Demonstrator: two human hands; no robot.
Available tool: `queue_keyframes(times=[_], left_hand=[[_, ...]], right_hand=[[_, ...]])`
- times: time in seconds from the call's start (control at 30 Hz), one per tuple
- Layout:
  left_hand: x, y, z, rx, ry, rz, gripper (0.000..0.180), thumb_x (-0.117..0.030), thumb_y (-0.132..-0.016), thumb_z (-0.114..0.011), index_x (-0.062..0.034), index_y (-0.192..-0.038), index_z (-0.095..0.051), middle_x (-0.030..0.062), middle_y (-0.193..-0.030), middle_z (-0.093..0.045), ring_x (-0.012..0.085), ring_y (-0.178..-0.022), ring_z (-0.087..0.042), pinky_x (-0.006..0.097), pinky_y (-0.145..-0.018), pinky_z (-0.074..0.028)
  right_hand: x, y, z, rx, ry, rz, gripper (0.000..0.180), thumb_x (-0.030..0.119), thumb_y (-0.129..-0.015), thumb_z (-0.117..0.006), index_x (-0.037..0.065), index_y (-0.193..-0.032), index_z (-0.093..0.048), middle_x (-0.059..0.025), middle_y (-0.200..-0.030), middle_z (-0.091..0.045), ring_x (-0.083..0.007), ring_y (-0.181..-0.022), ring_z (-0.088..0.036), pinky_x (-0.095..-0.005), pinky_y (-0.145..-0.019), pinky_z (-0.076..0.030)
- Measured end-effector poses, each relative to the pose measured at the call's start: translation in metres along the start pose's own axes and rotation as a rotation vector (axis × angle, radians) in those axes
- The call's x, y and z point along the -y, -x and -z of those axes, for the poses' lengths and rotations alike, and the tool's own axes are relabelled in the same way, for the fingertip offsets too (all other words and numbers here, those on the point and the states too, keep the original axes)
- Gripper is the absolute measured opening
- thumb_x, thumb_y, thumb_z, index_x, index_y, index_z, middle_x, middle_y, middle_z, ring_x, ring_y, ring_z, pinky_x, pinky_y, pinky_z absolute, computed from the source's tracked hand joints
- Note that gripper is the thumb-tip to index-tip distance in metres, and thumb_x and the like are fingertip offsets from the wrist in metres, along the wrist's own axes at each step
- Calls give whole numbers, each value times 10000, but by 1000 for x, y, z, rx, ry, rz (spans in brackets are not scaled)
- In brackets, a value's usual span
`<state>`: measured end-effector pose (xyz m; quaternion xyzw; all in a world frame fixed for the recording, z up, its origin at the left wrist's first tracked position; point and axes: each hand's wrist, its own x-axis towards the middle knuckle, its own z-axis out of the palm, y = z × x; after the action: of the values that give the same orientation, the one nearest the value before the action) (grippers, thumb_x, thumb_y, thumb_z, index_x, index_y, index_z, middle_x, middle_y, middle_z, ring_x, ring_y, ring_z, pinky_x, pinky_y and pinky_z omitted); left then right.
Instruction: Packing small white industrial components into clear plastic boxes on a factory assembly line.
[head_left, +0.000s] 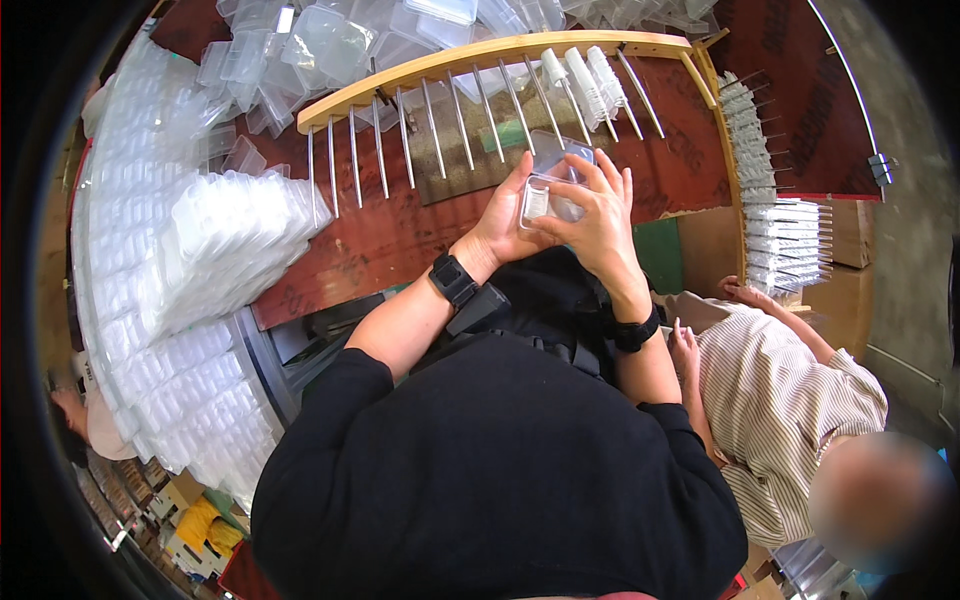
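Above my lap I hold a small clear plastic box with its hinged lid standing up on the far side. My left hand is closed round the box's left side and underside. From the right, my right hand bends over the box, its thumb and fingers gripping the near and right edges. A small white piece shows inside at the left. My fingers partly cover the box, so the rest of its contents is hidden.
Beyond my hands a wooden rack with metal rods crosses the red table; white coiled pieces hang on some rods. Clear boxes pile up behind it. Stacked clear trays stand left. A co-worker in a striped shirt sits right, by another loaded rack.
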<state>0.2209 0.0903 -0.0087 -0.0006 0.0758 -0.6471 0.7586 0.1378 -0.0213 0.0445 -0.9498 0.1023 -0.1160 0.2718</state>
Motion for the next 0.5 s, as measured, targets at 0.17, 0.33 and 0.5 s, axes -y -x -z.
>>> queue_keyframes(times=[0.17, 0.33, 0.5], left_hand=[[1, -1, -4, 5, -41, -51, 640, -596, -851, -422, -160, -1318, -394, 69, -1208, -512, 216, -1046, -557, 356, -775, -524], [-2, 0, 4, 16, -57, -65, 628, -582, -869, -396, -160, -1333, -371, 83, -1227, -500, 241, -1084, -531, 353, -778, -518], [-2, 9, 1, 76, -71, -99, 593, -536, -900, -368, -134, -1337, -363, 122, -1300, -449, 282, -1147, -488, 477, -971, -379]], right_hand=[[-1, -1, -1, -3, 25, 21, 403, 341, -606, -762, 151, -954, -693, -86, -1240, -510, -323, -1257, -332, -505, -1047, -180], [8, -1, 6, -6, 161, 106, 391, 355, -675, -714, 158, -1011, -674, -103, -1237, -503, -337, -1242, -348, -496, -1040, -215], [2, 9, 8, -234, -37, 158, 277, 236, -747, -673, 93, -984, -653, -103, -1060, -594, -305, -1080, -502, -430, -917, -389]])
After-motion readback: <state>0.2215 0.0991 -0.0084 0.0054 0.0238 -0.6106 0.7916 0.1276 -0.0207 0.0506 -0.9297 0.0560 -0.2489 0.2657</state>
